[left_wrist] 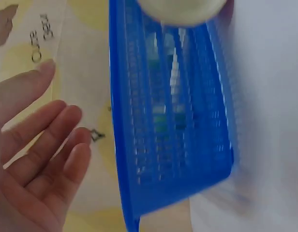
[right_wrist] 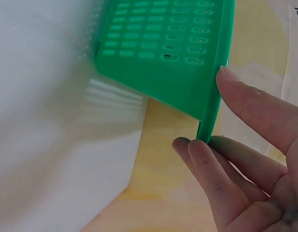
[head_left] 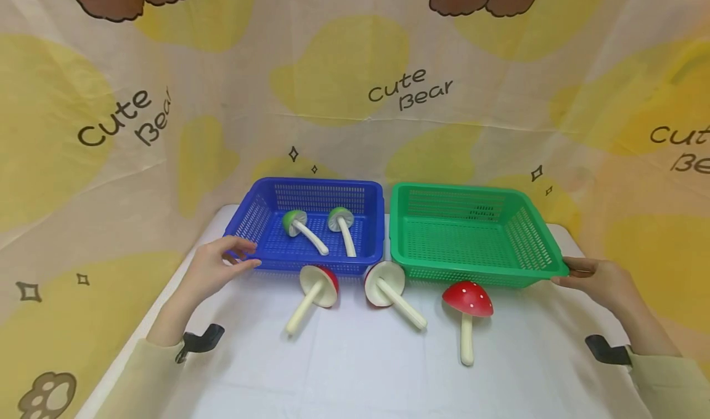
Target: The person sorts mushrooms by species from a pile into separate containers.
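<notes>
A blue basket (head_left: pixel 310 263) stands at the left with two green-capped toy mushrooms (head_left: pixel 295 222) lying in it. Close to its front left corner is my left hand (head_left: pixel 219 265); the left wrist view shows the fingers (left_wrist: pixel 47 140) loosely bent and apart from the rim, with nothing held. To the right stands a green basket (head_left: pixel 466 271), with no mushroom inside. My right hand (head_left: pixel 601 283) pinches its front right corner, the thumb (right_wrist: pixel 250 104) against the rim and fingertips at the corner's edge. Three red-capped toy mushrooms (head_left: pixel 468 299) lie in front of the baskets.
A white cloth (head_left: pixel 355 376) covers the table. Behind and beside it hangs a yellow-patterned curtain (head_left: pixel 344 68) with printed words and bears. The two baskets stand side by side with a narrow gap between them.
</notes>
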{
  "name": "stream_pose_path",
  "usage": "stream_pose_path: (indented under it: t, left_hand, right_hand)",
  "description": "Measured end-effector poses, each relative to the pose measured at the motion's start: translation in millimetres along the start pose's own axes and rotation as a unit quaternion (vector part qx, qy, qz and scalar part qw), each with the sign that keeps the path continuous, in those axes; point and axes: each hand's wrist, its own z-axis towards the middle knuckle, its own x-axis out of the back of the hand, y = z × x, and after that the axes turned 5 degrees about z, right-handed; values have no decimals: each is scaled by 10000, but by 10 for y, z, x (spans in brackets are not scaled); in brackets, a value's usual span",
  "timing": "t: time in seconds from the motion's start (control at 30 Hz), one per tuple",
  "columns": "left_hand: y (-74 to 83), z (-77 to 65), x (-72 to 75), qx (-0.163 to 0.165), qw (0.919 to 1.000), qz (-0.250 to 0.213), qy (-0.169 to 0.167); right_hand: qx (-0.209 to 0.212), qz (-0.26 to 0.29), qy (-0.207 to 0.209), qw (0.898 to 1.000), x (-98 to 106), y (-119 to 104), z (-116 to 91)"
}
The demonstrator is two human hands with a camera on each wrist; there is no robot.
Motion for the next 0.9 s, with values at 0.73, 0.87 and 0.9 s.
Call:
stream_pose_path:
  t: [0.73, 0.87, 0.9]
  left_hand:
    - [243, -163, -853, 925, 9548, -1057, -2618]
    - [293, -160, -908, 989, 9457, -1189, -2859]
    - [304, -158, -919, 992, 9430, -1259, -2917]
  right_hand:
    - [-162, -96, -198, 9996, 45, -33, 16]
    - [-188, -19, -187, 9996, 43, -31, 24]
    - [-172, -19, -174, 9997, 44, -29, 24]
